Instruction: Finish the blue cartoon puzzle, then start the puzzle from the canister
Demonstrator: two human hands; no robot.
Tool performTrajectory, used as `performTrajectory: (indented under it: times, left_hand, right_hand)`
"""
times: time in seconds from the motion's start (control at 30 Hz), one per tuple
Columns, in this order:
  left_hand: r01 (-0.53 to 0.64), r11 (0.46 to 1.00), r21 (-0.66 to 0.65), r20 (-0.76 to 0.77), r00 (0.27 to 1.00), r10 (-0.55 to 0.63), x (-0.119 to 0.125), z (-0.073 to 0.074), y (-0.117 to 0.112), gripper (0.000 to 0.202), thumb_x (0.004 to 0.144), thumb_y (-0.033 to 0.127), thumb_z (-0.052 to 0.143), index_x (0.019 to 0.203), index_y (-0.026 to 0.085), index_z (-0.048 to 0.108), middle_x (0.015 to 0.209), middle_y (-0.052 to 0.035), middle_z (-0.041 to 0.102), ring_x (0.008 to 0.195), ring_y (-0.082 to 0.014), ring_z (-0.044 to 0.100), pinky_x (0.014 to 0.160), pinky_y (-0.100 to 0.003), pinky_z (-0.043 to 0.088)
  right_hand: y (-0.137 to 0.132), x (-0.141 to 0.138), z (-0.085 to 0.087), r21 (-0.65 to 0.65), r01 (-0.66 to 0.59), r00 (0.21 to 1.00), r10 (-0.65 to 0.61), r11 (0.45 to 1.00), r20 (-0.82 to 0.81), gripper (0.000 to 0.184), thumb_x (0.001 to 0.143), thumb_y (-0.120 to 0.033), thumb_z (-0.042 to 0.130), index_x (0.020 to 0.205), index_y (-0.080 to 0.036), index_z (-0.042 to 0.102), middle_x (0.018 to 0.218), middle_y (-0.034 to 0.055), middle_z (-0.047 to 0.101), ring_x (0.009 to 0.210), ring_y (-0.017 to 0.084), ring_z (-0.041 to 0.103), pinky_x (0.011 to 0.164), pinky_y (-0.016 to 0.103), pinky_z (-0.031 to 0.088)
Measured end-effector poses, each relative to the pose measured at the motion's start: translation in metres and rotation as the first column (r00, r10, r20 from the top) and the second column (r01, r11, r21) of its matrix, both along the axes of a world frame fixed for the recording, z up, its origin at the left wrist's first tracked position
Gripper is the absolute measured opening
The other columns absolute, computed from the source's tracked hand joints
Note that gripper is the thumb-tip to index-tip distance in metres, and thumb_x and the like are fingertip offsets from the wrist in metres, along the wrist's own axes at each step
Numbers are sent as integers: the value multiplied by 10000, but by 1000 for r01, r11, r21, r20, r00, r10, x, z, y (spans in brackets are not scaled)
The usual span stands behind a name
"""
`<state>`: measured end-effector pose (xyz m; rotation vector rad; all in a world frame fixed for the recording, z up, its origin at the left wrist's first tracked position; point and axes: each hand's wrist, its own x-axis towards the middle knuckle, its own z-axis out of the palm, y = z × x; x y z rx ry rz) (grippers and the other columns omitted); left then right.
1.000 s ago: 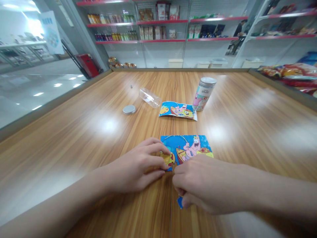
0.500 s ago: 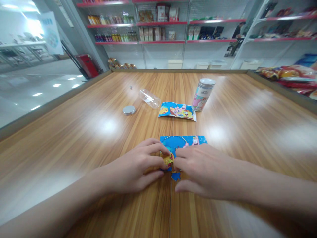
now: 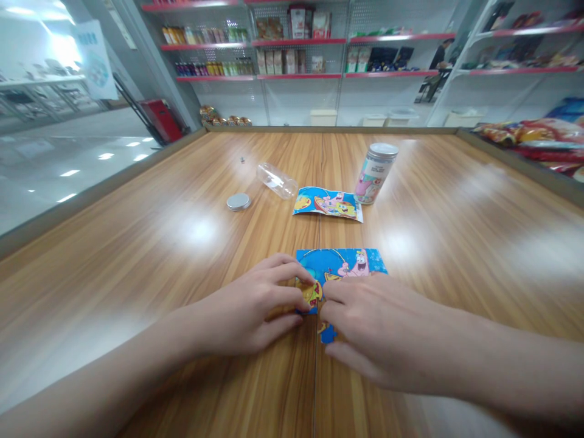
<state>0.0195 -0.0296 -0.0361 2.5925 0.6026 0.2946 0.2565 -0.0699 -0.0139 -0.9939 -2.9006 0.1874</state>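
On the table in front of me lies a partly joined blue cartoon jigsaw puzzle (image 3: 323,260), with a pink starfish figure at its upper right. My left hand (image 3: 264,301) rests open at its left side, fingertips on the yellow burger part. Under the curled fingers of my right hand (image 3: 365,316) is a blue puzzle piece (image 3: 326,334), just below the joined part and partly hidden. Behind the puzzle lies a printed picture sheet (image 3: 327,203) with matching cartoon figures, slightly curved.
A cartoon-printed can (image 3: 376,174) with a silver lid stands beyond the sheet's right end. To the left lie a clear plastic bottle (image 3: 275,180) and a silver lid (image 3: 238,202). Shelves of goods (image 3: 296,76) line the back; snack bags (image 3: 533,137) sit at the right.
My right hand has moved slightly down and toward me, and the blue piece has shifted and turned with it. More of the pink starfish shows. My left hand stays in place.
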Motion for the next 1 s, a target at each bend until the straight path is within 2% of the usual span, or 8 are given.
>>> performTrajectory:
  times: [0.07,0.2,0.4,0.53,0.73,0.9,1.0]
  left_hand:
    - [2,1000,-4,2,1000,-2,-1,0,0,179,974,211,564,1076,212,712,1287,-84,574,1250,-242,487,1127,-438,420]
    - [-5,1000,-17,1,1000,5,-1,0,-2,162,971,214,574,1058,213,711,1296,-82,571,1254,-245,489,1125,-443,423]
    - [7,1000,-12,3,1000,-7,1,2,-2,161,972,201,565,1056,208,702,1298,-80,573,1258,-235,490,1133,-427,417]
    - [10,1000,-11,1,1000,-10,1,3,-2,162,963,190,569,1057,206,700,1313,-81,566,1271,-238,483,1144,-433,407]
    - [-6,1000,-16,12,1000,6,0,2,-2,157,959,182,563,1033,196,701,1278,-87,577,1252,-240,491,1136,-434,419]
    - [-7,1000,-19,15,1000,7,0,3,-3,144,952,176,575,1021,201,699,1244,-85,593,1218,-239,513,1115,-440,438]
    - [-9,1000,-14,28,1000,9,0,3,-3,147,938,164,589,1026,206,699,1230,-87,601,1208,-246,520,1107,-447,447]
  right_hand:
    - [-1,-3,-1,-29,8,1000,-7,1000,25,112,839,-282,723,837,-170,722,840,75,723,718,213,666,575,291,425]
    - [0,-7,-4,-82,33,999,-30,996,36,20,817,-170,709,832,-159,717,850,77,714,692,190,652,570,282,399]
    - [4,-6,-1,-180,102,994,-95,978,47,93,851,-239,680,847,-157,724,886,87,701,773,217,662,619,302,436]
    - [9,-5,-2,-147,113,991,-100,983,92,103,876,-228,655,878,-146,718,925,99,691,820,237,671,650,323,462]
    - [17,1,-16,-13,129,992,-129,992,5,143,921,-293,624,960,-171,689,981,75,668,781,215,636,636,323,428]
    - [20,2,-14,-52,135,990,-137,989,-23,211,919,-342,652,1032,-168,691,1001,74,668,768,206,625,639,321,410]
    - [20,1,-10,-115,120,990,-128,986,-63,187,919,-312,645,1005,-154,696,991,81,669,810,206,630,669,317,421]
